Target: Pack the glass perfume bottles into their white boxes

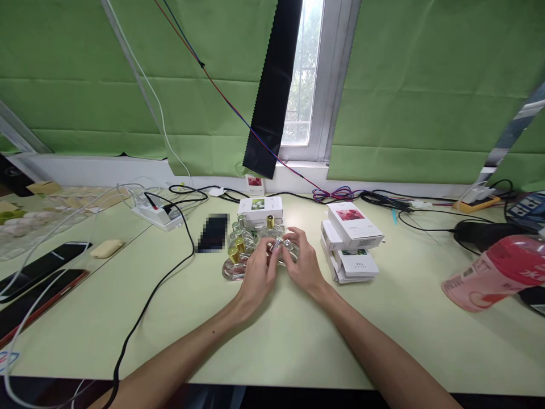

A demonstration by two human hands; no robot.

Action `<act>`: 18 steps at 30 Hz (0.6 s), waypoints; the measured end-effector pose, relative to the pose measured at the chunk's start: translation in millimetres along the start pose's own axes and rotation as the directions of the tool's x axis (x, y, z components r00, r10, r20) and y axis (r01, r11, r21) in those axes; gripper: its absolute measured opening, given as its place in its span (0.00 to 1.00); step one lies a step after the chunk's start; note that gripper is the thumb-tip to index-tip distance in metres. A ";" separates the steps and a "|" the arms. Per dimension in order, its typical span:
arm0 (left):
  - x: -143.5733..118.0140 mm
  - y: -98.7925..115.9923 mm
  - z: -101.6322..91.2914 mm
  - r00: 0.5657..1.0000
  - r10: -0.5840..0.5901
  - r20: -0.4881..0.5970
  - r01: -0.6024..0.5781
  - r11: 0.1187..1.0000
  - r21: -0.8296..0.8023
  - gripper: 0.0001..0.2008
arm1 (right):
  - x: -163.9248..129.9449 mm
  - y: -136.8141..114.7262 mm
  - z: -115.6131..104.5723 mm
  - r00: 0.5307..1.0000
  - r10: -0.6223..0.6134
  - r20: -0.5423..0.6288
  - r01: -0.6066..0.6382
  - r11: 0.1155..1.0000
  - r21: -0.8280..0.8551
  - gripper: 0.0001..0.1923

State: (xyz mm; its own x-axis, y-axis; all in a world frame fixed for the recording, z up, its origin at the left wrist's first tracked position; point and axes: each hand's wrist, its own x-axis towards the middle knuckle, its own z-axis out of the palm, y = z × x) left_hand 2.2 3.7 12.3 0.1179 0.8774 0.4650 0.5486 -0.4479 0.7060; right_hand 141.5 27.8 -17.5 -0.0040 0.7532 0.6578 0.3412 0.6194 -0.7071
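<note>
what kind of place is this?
Likely an office desk used as a makeshift packing bench: pale green table, power strip with trailing cables, stacked perfume boxes, glass bottles under both hands, green cloth over the window.

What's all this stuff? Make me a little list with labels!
left hand: on a small glass bottle, fingers at its silver cap
right hand: holds the same bottle from the other side
bottles: cluster of clear glass ones with gold caps, just left of the hands
boxes: white stack with flower pictures, right of the hands
power strip: back left, cables plugged in
phones: two dark ones, far left
pink bottle: lying on its side, far right
table: pale green
</note>
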 end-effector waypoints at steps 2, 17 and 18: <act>0.1 0.5 0.0 1.000 0.003 0.005 -0.003 1.000 -0.006 0.10 | -0.3 -0.4 0.1 1.000 0.003 0.016 -0.004 1.000 0.031 0.19; -0.2 -0.1 0.1 0.999 0.034 0.018 -0.033 0.998 -0.044 0.10 | 2.5 -12.9 -5.1 0.997 -0.005 0.071 0.001 0.998 0.058 0.13; -0.2 0.3 0.1 0.999 0.044 0.020 -0.043 0.998 -0.044 0.09 | 2.3 -12.8 -4.9 0.997 -0.001 0.077 -0.004 0.998 0.057 0.12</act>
State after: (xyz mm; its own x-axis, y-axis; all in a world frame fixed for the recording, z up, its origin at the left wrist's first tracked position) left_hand 2.5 3.3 12.4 0.1587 0.8603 0.4845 0.5064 -0.4922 0.7080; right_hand 141.7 20.5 -5.7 -0.0765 0.7675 0.6365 0.2869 0.6283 -0.7231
